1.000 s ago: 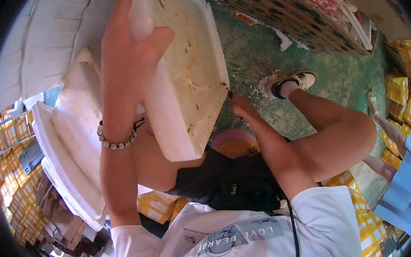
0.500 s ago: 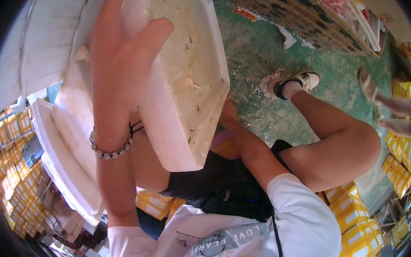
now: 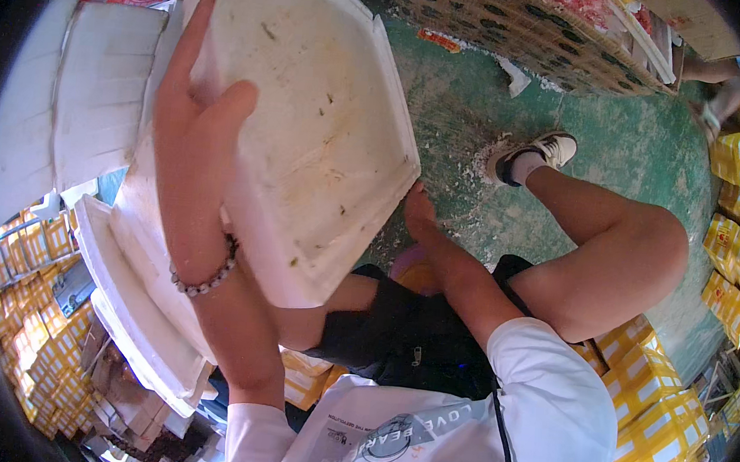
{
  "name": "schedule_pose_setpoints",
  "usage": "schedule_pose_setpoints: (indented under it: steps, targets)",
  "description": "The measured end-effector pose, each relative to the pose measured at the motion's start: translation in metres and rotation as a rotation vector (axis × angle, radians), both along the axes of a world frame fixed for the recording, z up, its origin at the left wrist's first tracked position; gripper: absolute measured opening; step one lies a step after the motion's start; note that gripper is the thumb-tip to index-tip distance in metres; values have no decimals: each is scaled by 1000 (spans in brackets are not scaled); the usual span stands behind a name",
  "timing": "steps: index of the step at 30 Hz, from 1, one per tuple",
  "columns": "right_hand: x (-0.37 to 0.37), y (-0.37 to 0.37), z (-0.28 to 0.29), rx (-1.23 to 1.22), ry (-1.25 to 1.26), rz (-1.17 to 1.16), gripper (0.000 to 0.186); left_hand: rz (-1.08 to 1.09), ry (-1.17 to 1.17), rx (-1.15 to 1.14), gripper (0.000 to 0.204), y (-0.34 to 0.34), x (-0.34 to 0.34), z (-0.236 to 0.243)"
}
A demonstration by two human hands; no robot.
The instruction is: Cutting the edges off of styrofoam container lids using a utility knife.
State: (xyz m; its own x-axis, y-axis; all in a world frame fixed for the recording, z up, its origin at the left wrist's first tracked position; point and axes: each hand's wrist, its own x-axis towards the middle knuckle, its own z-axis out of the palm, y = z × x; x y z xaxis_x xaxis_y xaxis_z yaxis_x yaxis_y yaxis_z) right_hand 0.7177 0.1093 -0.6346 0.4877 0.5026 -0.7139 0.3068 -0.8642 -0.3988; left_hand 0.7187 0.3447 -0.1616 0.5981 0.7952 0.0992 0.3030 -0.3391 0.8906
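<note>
Two bare hands are positioned at a white, angular foam box (image 3: 326,132) with brown stains and dark specks on its broad, rimmed face. The box is located in front of the torso, tilted, above the person's left thigh. The left hand (image 3: 195,135) lies against the left side of the box, with thumb and index finger spread apart; the remaining fingers are hidden, so whether they clamp the box cannot be told. A bracelet of pale round beads (image 3: 200,288) encircles the left wrist. The right hand (image 3: 420,209) is at the right edge of the box, near the lower corner; its fingertips are partly concealed, and its closure cannot be determined. Beneath the right forearm, a round pink-rimmed container (image 3: 411,267) is partly visible. Further white foam pieces (image 3: 141,317) are to the left of the held box. A green, worn floor (image 3: 609,115) extends to the right, bearing the person's white-and-dark shoe (image 3: 557,148). A brown cardboard carton with dark oval markings (image 3: 524,39) stands beyond. Yellow packages with white bands (image 3: 652,401) are stacked at lower right.
</note>
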Motion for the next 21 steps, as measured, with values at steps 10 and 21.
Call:
schedule_pose_setpoints:
  steps: [10, 21]
  targets:
    - [57, -39, 23, 36, -115, 154, 25, 193, -90, -260, 78, 4, -61, 32]
    - [81, -38, 32, 280, -113, 95, 28, 560, -267, -55, 80, -32, -223, 103]
